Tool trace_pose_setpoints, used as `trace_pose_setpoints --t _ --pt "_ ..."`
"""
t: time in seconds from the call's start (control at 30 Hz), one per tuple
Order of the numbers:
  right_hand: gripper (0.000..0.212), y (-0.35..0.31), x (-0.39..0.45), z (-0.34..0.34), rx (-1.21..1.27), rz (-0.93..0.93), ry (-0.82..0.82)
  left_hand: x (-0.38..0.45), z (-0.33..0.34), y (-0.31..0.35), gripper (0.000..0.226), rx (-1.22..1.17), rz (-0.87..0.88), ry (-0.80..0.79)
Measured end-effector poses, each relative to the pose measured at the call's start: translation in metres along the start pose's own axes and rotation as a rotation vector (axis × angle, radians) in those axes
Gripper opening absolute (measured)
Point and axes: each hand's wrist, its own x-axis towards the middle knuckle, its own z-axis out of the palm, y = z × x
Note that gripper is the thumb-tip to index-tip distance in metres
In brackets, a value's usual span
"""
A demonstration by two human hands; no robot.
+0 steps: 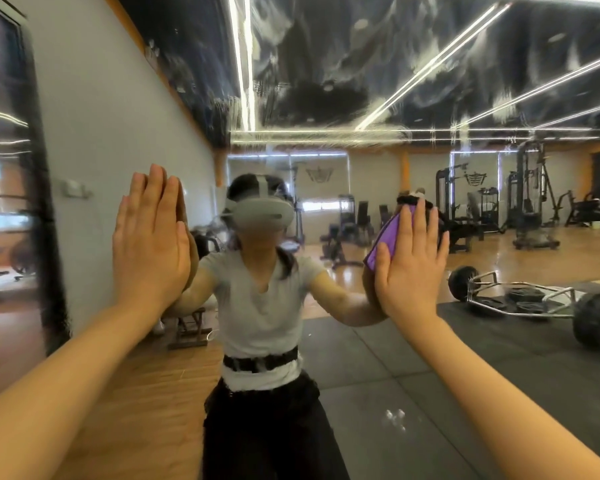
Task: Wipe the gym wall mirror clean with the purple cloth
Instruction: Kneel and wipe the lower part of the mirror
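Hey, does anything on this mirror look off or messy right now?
Yes. The upper part of the mirror is covered in whitish smears and streaks, so it looks unwiped. Lower down, a few small white spots sit on the glass.

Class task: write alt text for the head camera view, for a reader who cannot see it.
A person's flat right hand presses a folded purple cloth against a large smeared gym wall mirror, while the open left hand rests flat on the glass. Weight machines and a loaded barbell frame show in the reflection.
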Motion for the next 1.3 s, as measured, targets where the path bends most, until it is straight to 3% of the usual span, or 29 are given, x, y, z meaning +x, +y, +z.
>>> trace_pose_setpoints --t 0.17,0.43,0.73,0.9,1.1,1.17,1.3 --pt "0.065 -0.016 -0.049 0.012 -0.04 -0.148 -0.047 -0.001 0.002 0.0 0.059 -0.005 0.0 0.026" --pt "0.064 -0.03 -0.051 0.017 -0.045 -0.107 -0.025 -0.001 -0.001 0.003 0.058 0.006 -0.022 0.007" --pt "0.067 -0.128 -0.046 0.029 -0.03 -0.34 -0.049 0.001 -0.003 0.003 0.06 0.011 -0.018 0.002" --pt "0.066 -0.099 -0.04 0.024 -0.088 -0.431 -0.067 0.0 -0.002 -0.004 0.057 0.017 0.022 -0.002" --pt "0.068 -0.007 -0.028 0.008 -0.119 -0.202 -0.073 0.0 -0.002 0.005 0.058 -0.021 -0.007 0.029" --pt "0.066 0.007 -0.026 0.003 -0.11 -0.151 -0.072 -0.001 0.0 0.01 0.058 -0.044 0.079 0.031" --pt "0.064 0.008 -0.026 0.0 -0.112 -0.159 -0.075 -0.008 0.025 0.039 0.063 -0.067 0.434 0.001"
